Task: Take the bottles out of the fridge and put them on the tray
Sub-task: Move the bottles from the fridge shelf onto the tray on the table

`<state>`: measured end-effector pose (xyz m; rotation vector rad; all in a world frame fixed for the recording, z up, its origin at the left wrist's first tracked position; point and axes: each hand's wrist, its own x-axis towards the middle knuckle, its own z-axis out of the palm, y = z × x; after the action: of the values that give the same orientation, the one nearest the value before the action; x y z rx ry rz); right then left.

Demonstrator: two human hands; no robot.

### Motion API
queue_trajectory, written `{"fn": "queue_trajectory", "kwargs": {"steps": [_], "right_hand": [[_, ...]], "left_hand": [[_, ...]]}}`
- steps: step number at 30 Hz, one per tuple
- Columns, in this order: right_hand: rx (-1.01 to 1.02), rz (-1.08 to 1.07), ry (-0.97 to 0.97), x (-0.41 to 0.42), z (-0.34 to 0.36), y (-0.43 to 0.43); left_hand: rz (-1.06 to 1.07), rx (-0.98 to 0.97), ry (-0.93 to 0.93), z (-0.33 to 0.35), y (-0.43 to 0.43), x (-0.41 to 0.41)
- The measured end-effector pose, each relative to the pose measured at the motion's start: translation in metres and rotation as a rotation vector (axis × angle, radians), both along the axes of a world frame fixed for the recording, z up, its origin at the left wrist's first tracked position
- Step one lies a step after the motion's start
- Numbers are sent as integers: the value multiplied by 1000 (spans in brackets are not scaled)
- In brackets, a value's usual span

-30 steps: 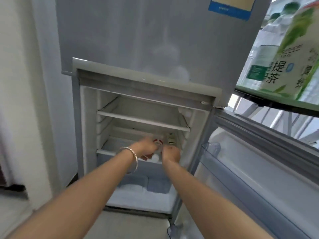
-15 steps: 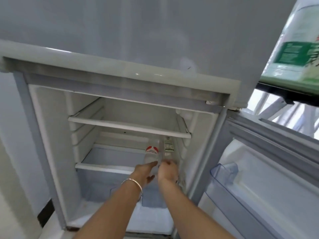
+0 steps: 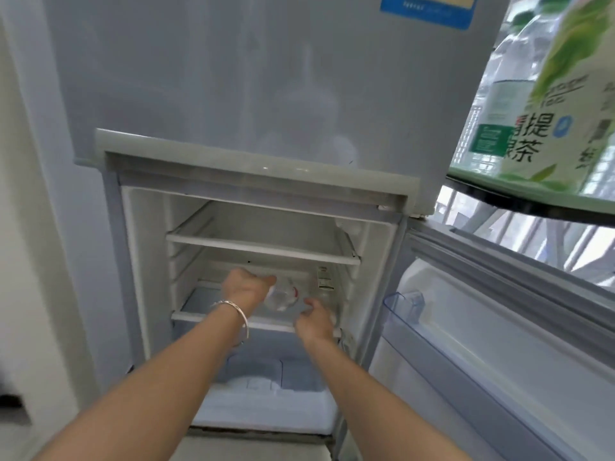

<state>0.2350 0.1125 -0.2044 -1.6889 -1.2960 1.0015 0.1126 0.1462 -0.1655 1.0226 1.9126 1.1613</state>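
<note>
The fridge's (image 3: 266,181) lower compartment stands open. On its middle shelf (image 3: 213,316), my left hand (image 3: 246,289) is closed around a clear bottle with a red and white label (image 3: 283,296), which is tilted on its side. My right hand (image 3: 316,321) is just to the right of it, at the shelf's front edge. Behind that hand a second clear bottle with a white and green label (image 3: 324,279) stands upright against the right wall. A green tray (image 3: 492,189) at the upper right holds a green tea bottle (image 3: 565,94) and a clear water bottle (image 3: 509,94).
The fridge door (image 3: 482,344) hangs open to the right, with a clear door bin (image 3: 404,302) near my right arm. The upper shelf (image 3: 263,249) is bare. A drawer (image 3: 266,371) sits below the middle shelf. A pale wall runs along the left.
My left hand has closed on the red-labelled bottle and tipped it over from upright. My right hand has shifted slightly right and lower. The view has pulled back from the fridge.
</note>
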Motion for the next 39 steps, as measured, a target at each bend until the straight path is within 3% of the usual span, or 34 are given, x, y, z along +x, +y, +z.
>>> {"fn": "queue_trajectory", "kwargs": {"steps": [8,12,16,23,27,31,39], "right_hand": [[-120,441,-110,-17,62,-48],[-54,631,-46,-19,103,-71],[94,584,27,-22,143,-86],[299,401,119,26,219,-98],[405,286,206,78,273,-107],[511,258,244,141,316,-125],[647,133,328,276,346,-146]], "left_hand": [[-115,184,416,92,-73,-18],[-121,309,412,130,-96,-25],[-96,462,367,174,-115,-29],[-293,755,13,238,-134,-3],[-370,815,31,255,-140,38],[-606,880,128,256,-147,102],[-753,1091,264,274,-156,244]]}}
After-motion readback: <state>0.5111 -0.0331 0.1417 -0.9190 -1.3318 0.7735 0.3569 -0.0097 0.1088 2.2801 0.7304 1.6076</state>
